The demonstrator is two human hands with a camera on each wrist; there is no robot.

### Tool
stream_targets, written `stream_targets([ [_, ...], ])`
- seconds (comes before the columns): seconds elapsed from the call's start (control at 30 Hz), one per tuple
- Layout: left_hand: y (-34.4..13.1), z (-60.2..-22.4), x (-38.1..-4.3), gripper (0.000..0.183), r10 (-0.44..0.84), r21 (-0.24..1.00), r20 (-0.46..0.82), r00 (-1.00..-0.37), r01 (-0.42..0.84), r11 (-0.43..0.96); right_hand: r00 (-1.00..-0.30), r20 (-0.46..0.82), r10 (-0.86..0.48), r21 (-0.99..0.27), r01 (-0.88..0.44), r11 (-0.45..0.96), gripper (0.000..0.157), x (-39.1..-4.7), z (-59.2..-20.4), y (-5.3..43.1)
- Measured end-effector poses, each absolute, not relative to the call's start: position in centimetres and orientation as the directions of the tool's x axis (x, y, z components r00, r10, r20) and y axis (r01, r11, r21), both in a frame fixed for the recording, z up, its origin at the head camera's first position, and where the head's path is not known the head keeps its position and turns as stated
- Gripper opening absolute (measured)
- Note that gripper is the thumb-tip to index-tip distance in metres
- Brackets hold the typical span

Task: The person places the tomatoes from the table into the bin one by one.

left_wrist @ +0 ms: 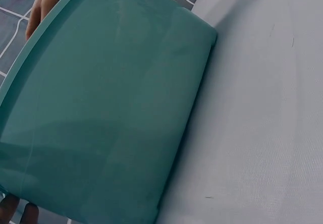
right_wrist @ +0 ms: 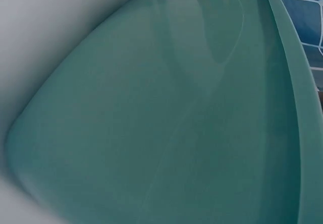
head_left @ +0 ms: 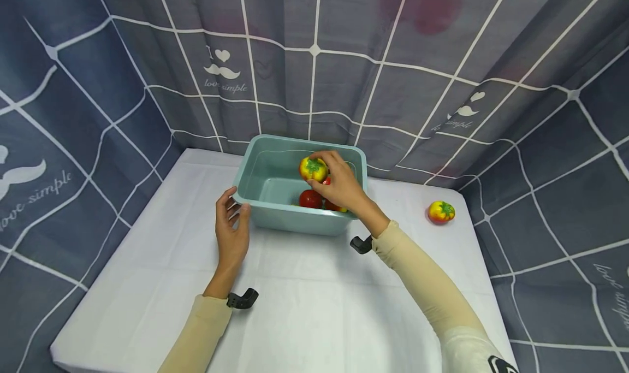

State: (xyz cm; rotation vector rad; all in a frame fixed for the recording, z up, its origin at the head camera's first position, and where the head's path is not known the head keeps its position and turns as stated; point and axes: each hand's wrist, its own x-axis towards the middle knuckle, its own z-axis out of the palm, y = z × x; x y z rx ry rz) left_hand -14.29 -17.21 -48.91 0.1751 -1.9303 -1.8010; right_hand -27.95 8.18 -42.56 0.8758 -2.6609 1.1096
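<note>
A teal plastic bin [head_left: 290,220] stands on the white table near the back curtain. My right hand [head_left: 344,184] reaches over its front right part and pinches a yellow-and-red fruit with a green leafy top [head_left: 313,169] between thumb and fingers. Below it in the bin lies a dark red round fruit [head_left: 310,199], with other red and yellow ones partly hidden by the hand and wrist. My left hand [head_left: 232,236] is at the bin's front left corner, fingers loosely bent by the rim and thumb near the front wall. The left wrist view shows its fingertips [left_wrist: 30,213] beside the bin.
Another yellow-and-red fruit with a green top [head_left: 440,212] sits on the white table [head_left: 304,307], right of the bin. A grey curtain with white grid lines [head_left: 275,78] surrounds the table at the back and both sides.
</note>
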Motion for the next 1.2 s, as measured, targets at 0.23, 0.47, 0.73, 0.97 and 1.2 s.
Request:
stream_targets([
  [0.23,-16.7,-48.9,-14.4,0.054,-0.396,0.965,0.264,-0.88,0.236,0.118,-0.825,0.319,-0.466,-0.634,-0.551,0.543,0.055,-28.5,-42.7,6.6],
  [0.47,-16.5,-49.0,-14.4,0.053,-0.396,0.961,0.278,-0.875,0.249,0.124,-0.834,0.334,-0.439,-0.694,-0.533,0.485,0.056,-28.7,-43.4,6.7],
  [0.73,-16.8,-49.1,-14.4,0.054,-0.401,0.959,0.282,-0.872,0.249,0.133,-0.86,0.382,-0.34,-0.729,-0.506,0.461,0.045,-27.5,-43.4,10.8],
  [0.97,-17.1,-48.8,-14.3,0.053,-0.417,0.96,0.278,-0.865,0.242,0.139,-0.864,0.488,-0.121,-0.727,-0.479,0.492,0.042,-26.0,-44.7,17.9],
  [1.2,-16.8,-48.7,-14.3,0.053,-0.426,0.963,0.269,-0.864,0.239,0.122,-0.903,0.403,0.152,-0.767,-0.243,0.593,0.044,-24.9,-47.9,27.6],
])
